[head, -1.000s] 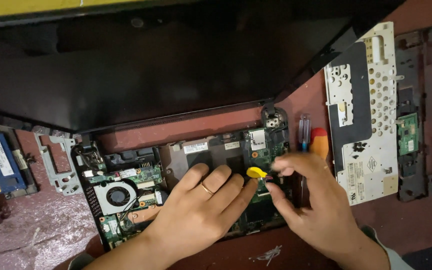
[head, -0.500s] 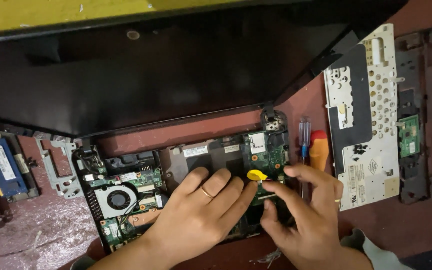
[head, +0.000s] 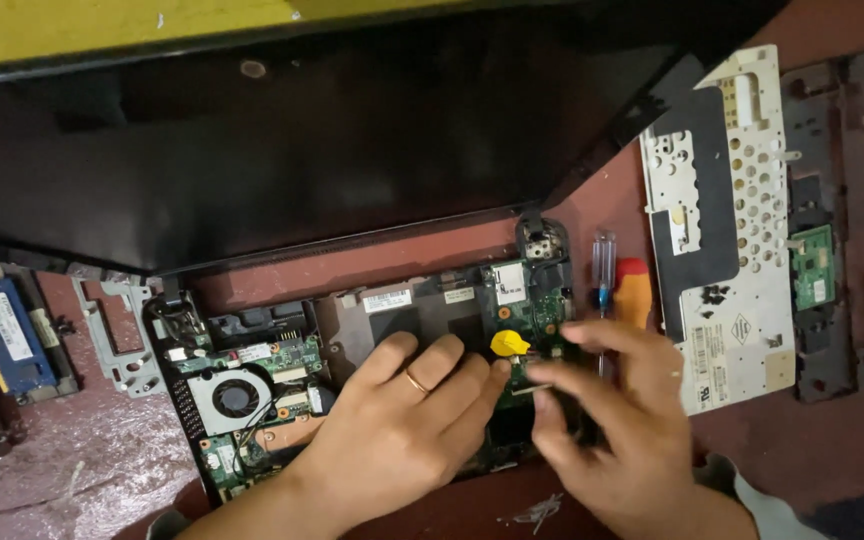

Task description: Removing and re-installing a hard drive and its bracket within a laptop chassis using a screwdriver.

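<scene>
An opened laptop lies in front of me with its green motherboard (head: 282, 355) and round fan (head: 237, 398) bare. My left hand (head: 402, 430), a ring on one finger, rests flat on the middle of the board, holding nothing. My right hand (head: 612, 430) is beside it, thumb and forefinger pinched on a small silvery part (head: 532, 388) just below a yellow coin cell (head: 508, 343). The black lid (head: 302, 150) stands open behind the base. The board under both hands is hidden.
A clear-handled screwdriver (head: 604, 270) and an orange handle (head: 635, 295) lie right of the base. Further right are a white perforated keyboard plate (head: 722, 220) and a dark frame (head: 832, 200) with a small green board (head: 812, 265). Left: a metal bracket (head: 117, 335) and a blue module (head: 7, 335).
My right hand has slid a little down and toward me, its fingers now pinching below the yellow cell. My left hand has stayed flat on the board.
</scene>
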